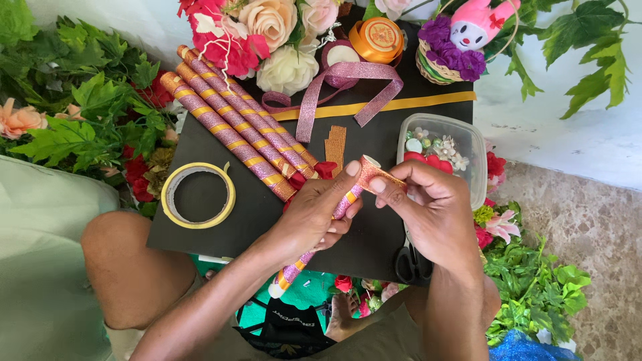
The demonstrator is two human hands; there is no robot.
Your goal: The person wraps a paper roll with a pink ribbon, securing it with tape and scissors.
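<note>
My left hand [314, 217] grips a long stick [294, 267] wrapped in pink glitter ribbon with gold bands, angled from lower left to upper right. At the stick's top end, my right hand [428, 210] pinches a strip of copper glitter ribbon [378, 172] against it. Both hands hover over a black board [214, 234] resting on my lap.
Three finished wrapped sticks [234, 120] lie diagonally on the board beside a yellow tape ring [198, 195]. A pink glitter ribbon [348, 87], an orange ribbon spool [376, 39], a clear box of beads [441, 150] and scissors [412, 264] are nearby. Artificial flowers and leaves surround the board.
</note>
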